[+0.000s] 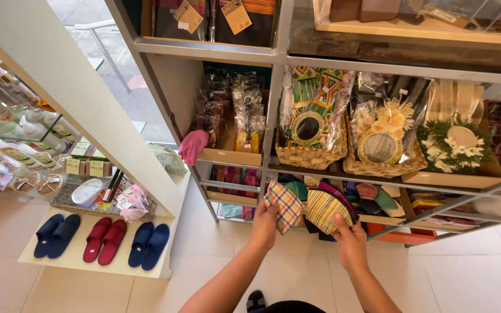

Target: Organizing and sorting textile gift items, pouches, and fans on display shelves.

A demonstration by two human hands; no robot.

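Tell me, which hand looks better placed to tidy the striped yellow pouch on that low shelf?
Probably the right hand: its fingers already touch the striped pouch, while the left hand is occupied holding the plaid pouch.

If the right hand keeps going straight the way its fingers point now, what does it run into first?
Probably the striped woven pouch, which the right hand already touches at its lower edge. Behind it lie more folded fabric pieces on the low shelf, though depth is hard to judge from this single view.

Bright daylight from window, sharp, wide-angle edge distortion
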